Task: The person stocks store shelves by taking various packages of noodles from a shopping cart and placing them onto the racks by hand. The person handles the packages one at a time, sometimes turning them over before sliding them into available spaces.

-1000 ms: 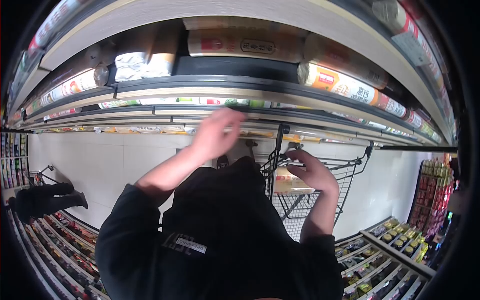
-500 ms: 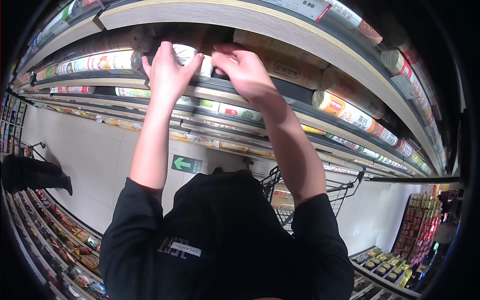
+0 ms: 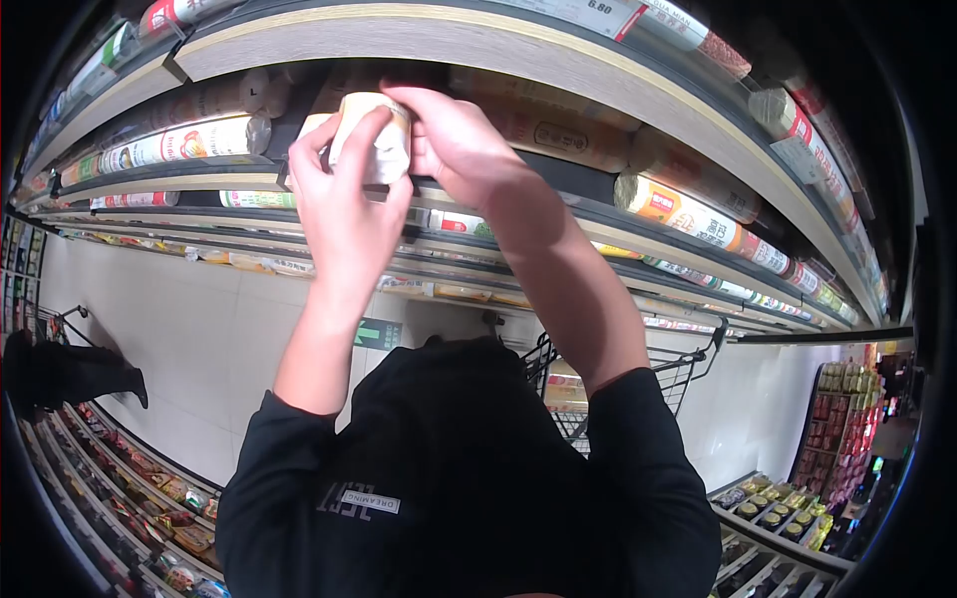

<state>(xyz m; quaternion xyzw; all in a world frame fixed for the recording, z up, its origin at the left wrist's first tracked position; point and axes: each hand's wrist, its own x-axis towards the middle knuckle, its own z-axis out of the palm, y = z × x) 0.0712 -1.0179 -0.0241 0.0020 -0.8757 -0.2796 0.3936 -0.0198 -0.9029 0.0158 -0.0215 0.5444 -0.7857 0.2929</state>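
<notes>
A white-and-yellow cylindrical packet [image 3: 387, 159] is tilted at the front of the shelf, its near end facing me. My left hand [image 3: 344, 199] is closed round its left side and near end, fingers bent over it and thumb on the right. Against the packet's right side rests my right hand [image 3: 454, 145], with its fingers curled round the back and partly hidden. On the same shelf, a white noodle packet [image 3: 189, 145] lies to the left of my hands. An orange-and-white noodle packet [image 3: 688, 219] lies to the right.
A wooden-edged shelf [image 3: 399, 30] overhangs my hands, and more stocked shelves run below. A wire shopping cart [image 3: 688, 384] stands by my right side. At the far left is another person's dark-clothed leg [image 3: 80, 369]. A green arrow sign [image 3: 377, 334] lies on the floor.
The packet has come out toward me from the shelf, tilting up. My left hand has moved nearer and right, and my right hand has shifted slightly left onto the packet.
</notes>
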